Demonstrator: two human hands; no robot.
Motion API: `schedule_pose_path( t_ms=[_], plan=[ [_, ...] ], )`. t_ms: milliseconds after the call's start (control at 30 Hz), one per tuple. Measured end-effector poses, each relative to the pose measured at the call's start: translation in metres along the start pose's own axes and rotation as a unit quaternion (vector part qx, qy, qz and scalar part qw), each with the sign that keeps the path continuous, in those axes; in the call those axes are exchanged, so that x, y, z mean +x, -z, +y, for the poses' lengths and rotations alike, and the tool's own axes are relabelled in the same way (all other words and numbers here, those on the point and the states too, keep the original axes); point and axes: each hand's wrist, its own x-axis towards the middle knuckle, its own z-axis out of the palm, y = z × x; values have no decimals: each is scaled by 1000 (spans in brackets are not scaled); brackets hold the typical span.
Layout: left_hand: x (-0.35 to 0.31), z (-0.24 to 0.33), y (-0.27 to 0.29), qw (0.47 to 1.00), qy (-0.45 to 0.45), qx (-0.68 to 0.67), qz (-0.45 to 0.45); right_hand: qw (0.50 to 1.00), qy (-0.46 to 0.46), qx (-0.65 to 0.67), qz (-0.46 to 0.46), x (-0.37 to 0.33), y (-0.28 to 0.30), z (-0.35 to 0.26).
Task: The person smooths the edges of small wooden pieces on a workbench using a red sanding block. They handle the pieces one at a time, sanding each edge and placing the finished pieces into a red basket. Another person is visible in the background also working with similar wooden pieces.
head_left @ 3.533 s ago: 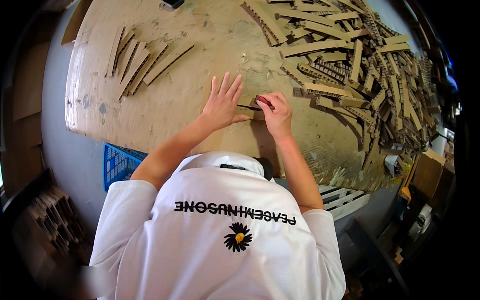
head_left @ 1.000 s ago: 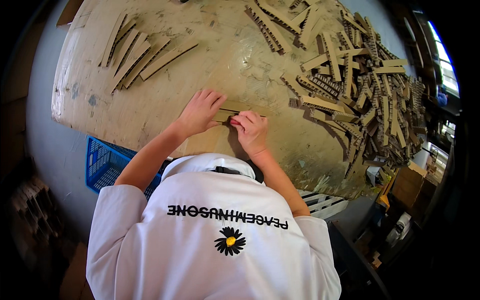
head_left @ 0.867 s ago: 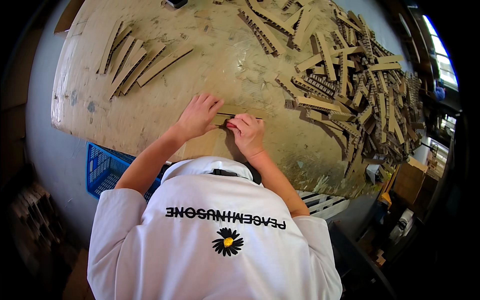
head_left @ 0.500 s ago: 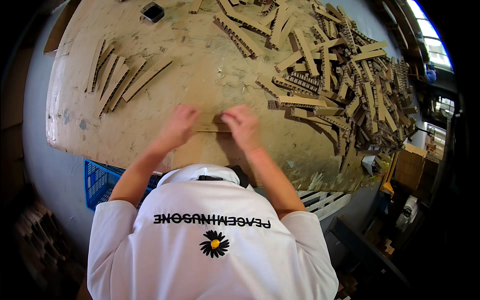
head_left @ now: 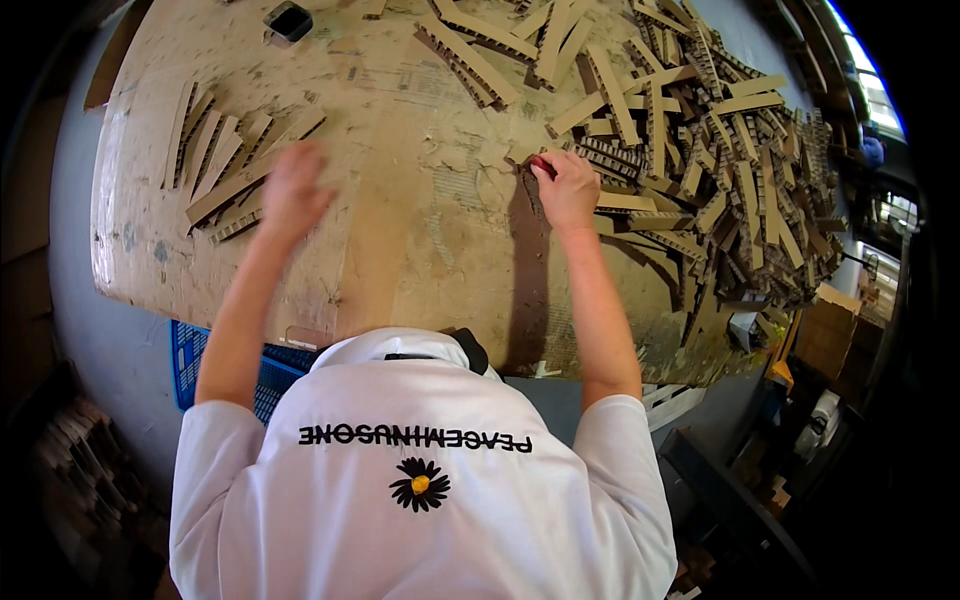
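My left hand (head_left: pixel 297 195) is over the left side of the table, blurred by motion, beside a loose group of cardboard honeycomb strips (head_left: pixel 212 150). One strip (head_left: pixel 232 192) of that group lies slantwise, its far end close to my hand; whether my fingers touch it is not clear. Held between the fingers of my right hand (head_left: pixel 570 195) is a small red object (head_left: pixel 543 166), mostly covered, of a kind I cannot make out. That hand is closed, at the near-left edge of a large heap of similar strips (head_left: pixel 745 190).
The worn, cardboard-covered table (head_left: pixel 400 200) has scuffs and torn patches. A small dark square dish (head_left: pixel 289 21) stands at its far left. Blue plastic crates (head_left: pixel 190 360) sit below the near-left edge. More strips (head_left: pixel 470 60) lie at the far middle.
My hands have parted from the table's middle, left hand to the left group and right hand toward the heap. The strip between them has gone from the middle; the left group looks rearranged.
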Motion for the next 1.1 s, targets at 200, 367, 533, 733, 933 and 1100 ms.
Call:
schedule_pose_path(
  t_ms=[200, 367, 533, 733, 933, 1100],
  plan=[
    [110, 148, -94, 966, -97, -215, -101, 1000, -4, -9, 4, -2, -4, 3],
    [149, 176, -132, 971, -133, -151, -128, 1000, -13, 15, 0, -7, -6, 2],
    [156, 171, -142, 964, -142, -165, -153, 1000, -21, 20, -3, -11, -8, 0],
    [153, 164, -141, 960, -142, -194, -141, 999, -5, 38, 7, -5, -5, -4],
    [180, 134, -114, 962, -174, -205, -38, 1000, -1, 17, 14, -6, -3, -4],
    [249, 88, -84, 962, -250, 80, 69, 1000, 0, 21, 5, -3, -1, -5]
  ],
)
